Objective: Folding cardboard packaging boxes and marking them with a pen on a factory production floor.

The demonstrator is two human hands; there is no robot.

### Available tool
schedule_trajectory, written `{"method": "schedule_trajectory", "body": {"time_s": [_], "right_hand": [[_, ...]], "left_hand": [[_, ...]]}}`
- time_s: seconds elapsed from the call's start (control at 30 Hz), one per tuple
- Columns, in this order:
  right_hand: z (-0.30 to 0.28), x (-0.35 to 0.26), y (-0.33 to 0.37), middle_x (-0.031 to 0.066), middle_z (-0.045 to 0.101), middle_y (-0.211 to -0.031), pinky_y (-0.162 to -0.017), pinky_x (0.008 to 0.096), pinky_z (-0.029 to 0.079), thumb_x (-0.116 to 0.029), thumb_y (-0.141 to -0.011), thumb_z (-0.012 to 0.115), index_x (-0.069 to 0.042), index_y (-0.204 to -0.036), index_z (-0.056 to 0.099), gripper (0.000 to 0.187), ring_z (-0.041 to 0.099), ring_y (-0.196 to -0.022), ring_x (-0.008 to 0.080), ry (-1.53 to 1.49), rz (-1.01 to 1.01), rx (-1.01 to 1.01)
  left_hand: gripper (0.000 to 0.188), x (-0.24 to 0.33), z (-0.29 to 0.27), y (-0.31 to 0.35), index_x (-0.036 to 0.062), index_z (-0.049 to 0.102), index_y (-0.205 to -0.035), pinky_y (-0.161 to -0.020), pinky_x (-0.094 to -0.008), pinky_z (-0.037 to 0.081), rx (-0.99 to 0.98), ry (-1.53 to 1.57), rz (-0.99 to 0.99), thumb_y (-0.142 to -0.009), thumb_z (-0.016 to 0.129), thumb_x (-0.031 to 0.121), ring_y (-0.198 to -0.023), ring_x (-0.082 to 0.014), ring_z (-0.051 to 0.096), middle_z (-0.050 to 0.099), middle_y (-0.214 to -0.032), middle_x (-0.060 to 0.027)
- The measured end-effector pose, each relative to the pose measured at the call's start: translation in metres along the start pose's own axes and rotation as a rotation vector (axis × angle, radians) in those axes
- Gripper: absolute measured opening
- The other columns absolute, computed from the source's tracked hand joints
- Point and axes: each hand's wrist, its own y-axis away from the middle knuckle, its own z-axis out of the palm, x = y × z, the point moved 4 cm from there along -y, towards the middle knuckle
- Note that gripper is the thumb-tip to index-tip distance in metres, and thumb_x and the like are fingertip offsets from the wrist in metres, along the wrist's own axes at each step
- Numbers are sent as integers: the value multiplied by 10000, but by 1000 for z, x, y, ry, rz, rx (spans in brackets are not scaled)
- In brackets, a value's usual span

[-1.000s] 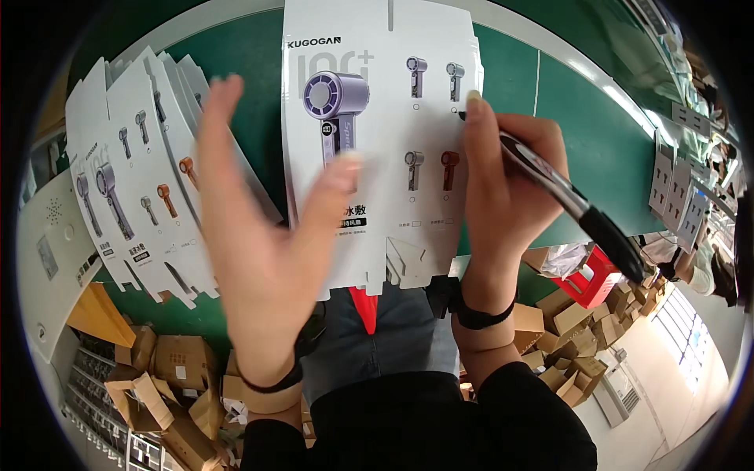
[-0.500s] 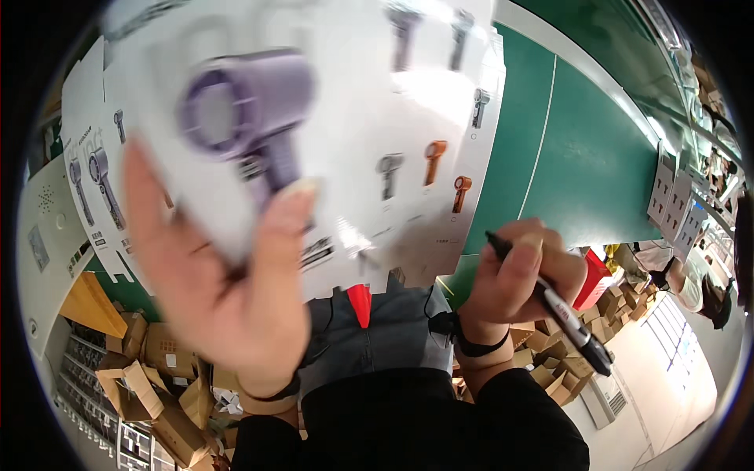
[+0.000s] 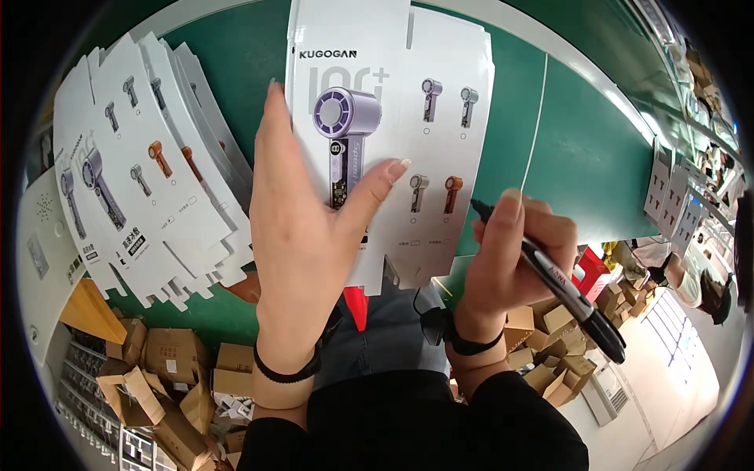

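A stack of flat white unfolded cartons [image 3: 385, 235], printed with a purple handheld fan and smaller grey and orange ones, lies in front of me on the green tabletop. My left hand [image 3: 302, 212] rests along its left edge, fingers stretched out and thumb spread over the printed face. Just right of the stack, my right hand [image 3: 518, 259] grips a black marker pen [image 3: 561, 286]. The pen's dark tip points left, close to the stack's right edge. To the left, more flat cartons of the same print lie fanned in an overlapping pile [image 3: 118, 188].
The green tabletop [image 3: 597, 157] stretches off to the right, with cartons [image 3: 671, 188] at its far end. A pale device [image 3: 39, 228] stands at the left rim. Brown cardboard boxes [image 3: 173, 353] crowd the floor. A person [image 3: 695, 275] is at the far right.
The raised, blurred carton under my left hand has gone from the front, and the left pile now shows fully. My left hand has moved right onto the stack. The pen stays in my right hand.
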Motion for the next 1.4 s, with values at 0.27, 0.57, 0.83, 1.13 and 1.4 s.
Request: {"method": "schedule_trajectory", "body": {"time_s": [0.27,0.57,0.83,1.13,1.4], "right_hand": [[4,-12,26,91,605,-634,-486,288,445,-32,-943,690,-21,-851,489,221,539,-483,134,139,-159,-402],[-3,14,-9,65,660,-652,-514,230,477,-30,-899,789,-12,-801,585,227,588,-523,92,-27,139,13],[24,12,-24,70,651,-641,-486,210,428,-112,-929,784,-14,-818,577,254,568,-506,78,4,160,21],[9,-16,21,100,611,-607,-470,247,432,11,-944,660,-23,-834,485,209,549,-485,115,244,-190,-486],[-6,2,-3,92,595,-605,-447,247,438,-7,-929,709,-31,-807,485,256,544,-479,116,-197,30,126]], "left_hand": [[787,-7,1,0,-80,380,-1501,-1009,-358,488,98,183,169,-899,818,172,-1196,-270,594,564,-1378,-213],[635,-18,-141,4,-47,452,-1475,-843,-386,630,500,100,-190,-951,734,173,-1038,-267,729,661,-1276,-255],[790,7,-28,-1,-51,420,-1501,-1103,-365,458,135,22,231,-915,795,322,-1285,-289,601,584,-1409,-252],[830,2,2,5,-100,384,-1486,-1086,-414,474,186,-17,189,-851,852,159,-1320,-310,565,520,-1454,-302],[534,-5,-96,10,-94,459,-1443,-1034,-406,557,423,487,44,-968,670,26,-1291,-302,609,636,-1323,-277]]}}
